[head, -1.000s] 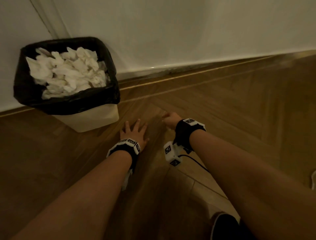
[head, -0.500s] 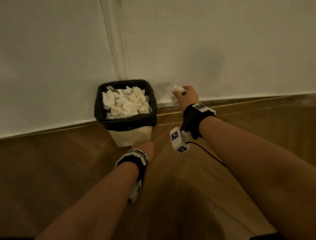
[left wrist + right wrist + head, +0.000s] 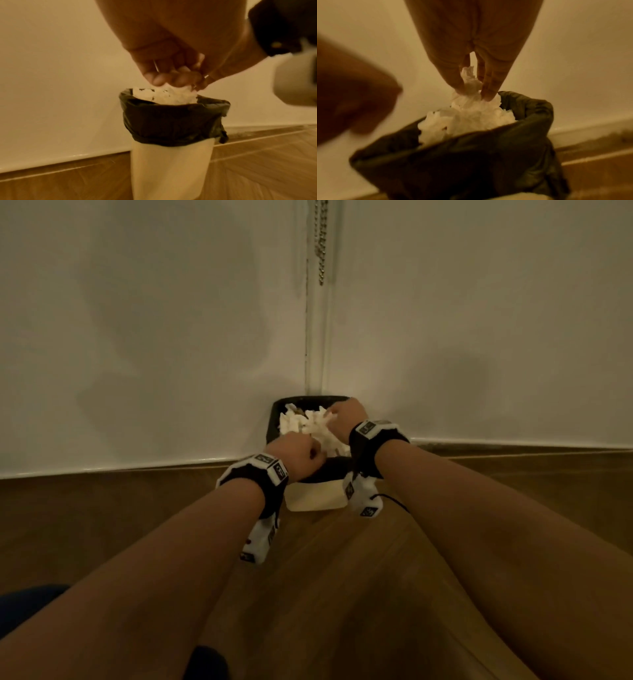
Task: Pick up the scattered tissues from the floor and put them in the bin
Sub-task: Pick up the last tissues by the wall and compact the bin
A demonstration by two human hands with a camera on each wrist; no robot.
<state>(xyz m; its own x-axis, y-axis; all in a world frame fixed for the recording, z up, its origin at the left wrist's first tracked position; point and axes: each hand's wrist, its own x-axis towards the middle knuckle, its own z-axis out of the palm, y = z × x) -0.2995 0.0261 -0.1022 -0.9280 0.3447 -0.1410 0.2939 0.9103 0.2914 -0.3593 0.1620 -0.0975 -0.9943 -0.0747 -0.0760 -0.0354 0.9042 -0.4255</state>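
A white bin (image 3: 315,498) with a black liner (image 3: 171,121) stands against the wall, heaped with white tissues (image 3: 301,422). My right hand (image 3: 339,414) is over the heap, its fingers pointing down. In the right wrist view it (image 3: 471,90) pinches a crumpled tissue (image 3: 469,81) that touches the top of the pile (image 3: 462,121). My left hand (image 3: 298,451) is a fist at the bin's near rim. In the left wrist view its curled fingers (image 3: 171,79) hover just above the pile (image 3: 164,96), and a bit of white tissue (image 3: 182,69) shows inside them.
The bin sits at the foot of a white wall (image 3: 137,337), on a herringbone wood floor (image 3: 342,594). A metal chain (image 3: 321,241) hangs above the bin. A dark shape (image 3: 205,662) lies at the bottom edge and blue cloth (image 3: 27,604) at the lower left.
Both hands rose from the floor to the bin. The right hand carried its tissue from beside the bin to over the heap, and the left fist came up to the near rim.
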